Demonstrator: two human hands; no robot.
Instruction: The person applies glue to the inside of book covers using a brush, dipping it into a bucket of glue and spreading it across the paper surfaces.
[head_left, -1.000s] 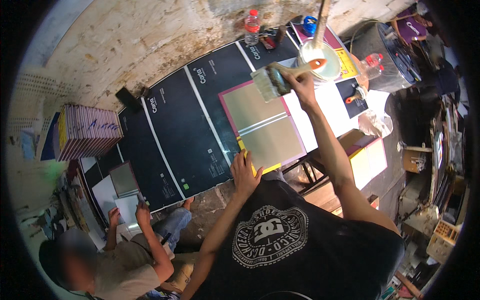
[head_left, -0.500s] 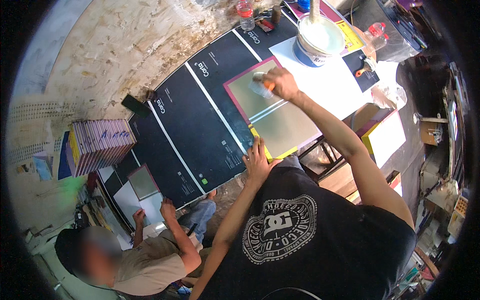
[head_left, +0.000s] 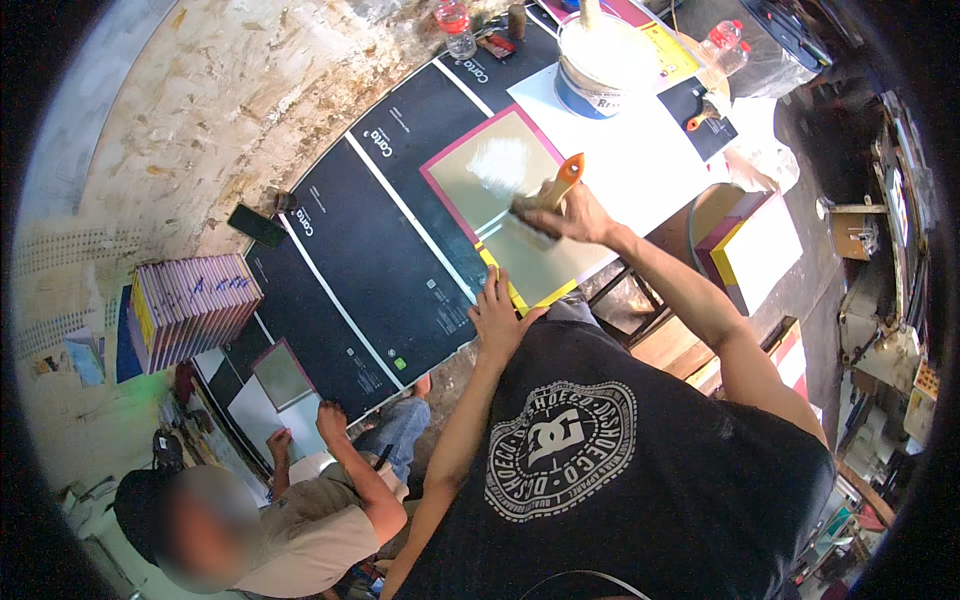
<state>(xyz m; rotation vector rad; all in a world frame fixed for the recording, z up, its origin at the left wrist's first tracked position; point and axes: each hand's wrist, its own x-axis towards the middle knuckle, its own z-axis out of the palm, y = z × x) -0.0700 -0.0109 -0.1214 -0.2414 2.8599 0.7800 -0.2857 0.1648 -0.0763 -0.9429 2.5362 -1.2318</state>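
Observation:
A flat grey book cover with maroon and yellow edging lies on the table before me. Two white strips cross its middle, partly behind the brush. My right hand grips a paintbrush with an orange handle, its bristles down over those strips. A wet white patch shines on the cover's far half. With fingers stretched out, my left hand lies on the near left corner, at the yellow edging, holding nothing.
A bucket of white glue stands beyond the cover on white sheeting, near a second brush. Bound books are stacked at left by a phone. At lower left, another person's hands handle a smaller cover.
My right hand has drawn the brush from the cover's far half towards me, down to the white strips. My left hand keeps its place on the corner. The view has shifted slightly.

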